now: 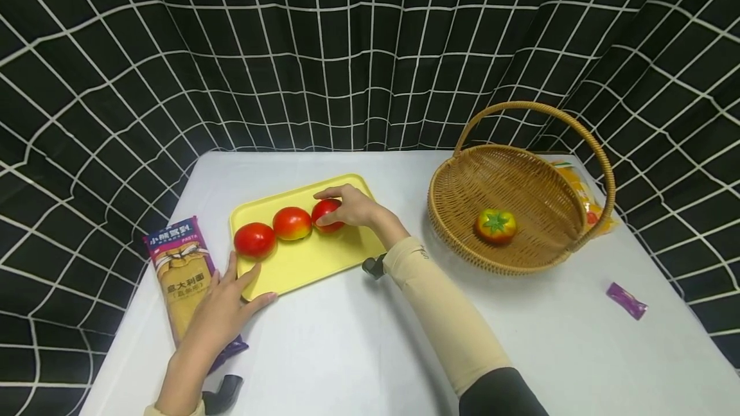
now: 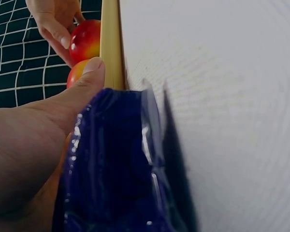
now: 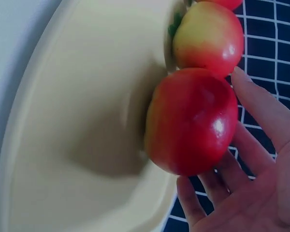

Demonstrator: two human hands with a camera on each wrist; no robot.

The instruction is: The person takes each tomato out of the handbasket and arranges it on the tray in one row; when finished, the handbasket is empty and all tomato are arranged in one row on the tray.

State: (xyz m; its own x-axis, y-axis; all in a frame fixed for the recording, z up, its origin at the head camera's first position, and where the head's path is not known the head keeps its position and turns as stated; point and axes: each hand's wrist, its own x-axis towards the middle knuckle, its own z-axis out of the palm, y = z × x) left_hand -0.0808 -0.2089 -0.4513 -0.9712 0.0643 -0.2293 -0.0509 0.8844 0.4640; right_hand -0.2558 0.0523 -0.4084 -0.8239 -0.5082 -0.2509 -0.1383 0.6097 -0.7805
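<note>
Three red-and-yellow tomatoes stand in a slanting row in the yellow tray (image 1: 324,259): a left tomato (image 1: 255,240), a middle tomato (image 1: 291,223) and a right tomato (image 1: 327,214). My right hand (image 1: 355,207) holds the right tomato, its thumb and fingers on either side, as the right tomato (image 3: 193,121) shows up close. At the tray's front left corner, my left hand (image 1: 222,313) rests with spread fingers. Its thumb (image 2: 89,72) touches the rim in the left wrist view; its other fingers are mostly hidden there.
Right of the tray stands a wicker basket (image 1: 509,165) with a tall handle, holding a green-topped tomato (image 1: 495,226). An orange packet (image 1: 578,191) lies behind it. A small purple packet (image 1: 627,300) lies at the right. A pasta bag (image 1: 182,275) lies beneath the left forearm.
</note>
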